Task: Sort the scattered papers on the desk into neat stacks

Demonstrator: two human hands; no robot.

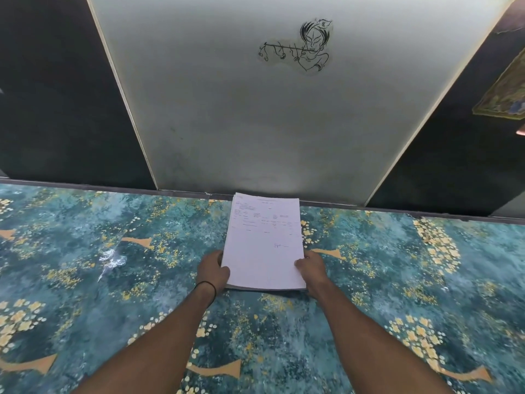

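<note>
White printed paper sheets in a squared stack (pixel 262 243) rest on a teal, gold-flowered patterned desk surface (pixel 113 280), their near corners pinched between both hands. Left hand (pixel 213 270), with a thin black wristband (pixel 208 288), clamps the near-left edge, thumb on top; right hand (pixel 312 270) clamps the near-right edge likewise. Uneven pressure could, I judge, fan or skew the sheets, since only the near end is held. Farther off, the stack's far edge nearly meets a pale grey panel (pixel 255 123) bearing a black line drawing (pixel 304 46).
</note>
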